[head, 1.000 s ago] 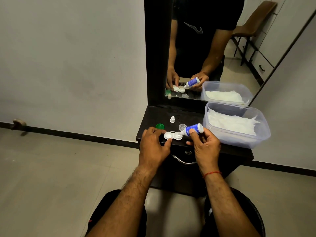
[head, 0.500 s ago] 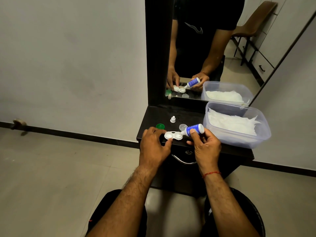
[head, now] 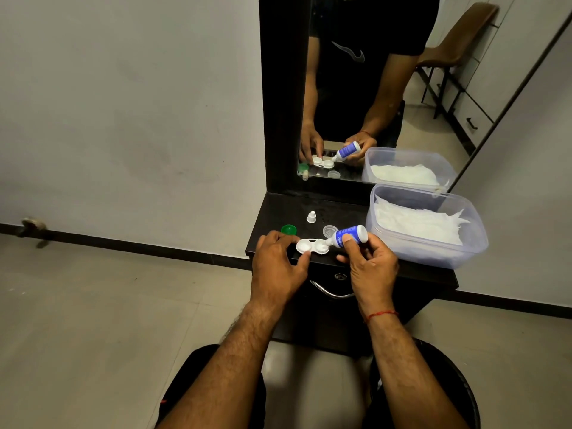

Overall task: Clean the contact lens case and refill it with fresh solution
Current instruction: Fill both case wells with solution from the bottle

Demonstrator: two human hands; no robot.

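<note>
Fingers [head: 348,243] of R hand [head: 373,267] wrapped on solution bottle [head: 351,236], nozzle tipped at right well of lens case [head: 312,246]. L hand [head: 275,267] pinches case's left end, near edge of desk [head: 340,212]. Green cap [head: 288,229] + clear cap [head: 329,230] loose just beyond case. Case: light, stiff, prob wet/slick, skates easily, so I'd pin it by rim. Bottle soft-walled I reckon; I'd squeeze mid-body, gently, else overfill.
</note>
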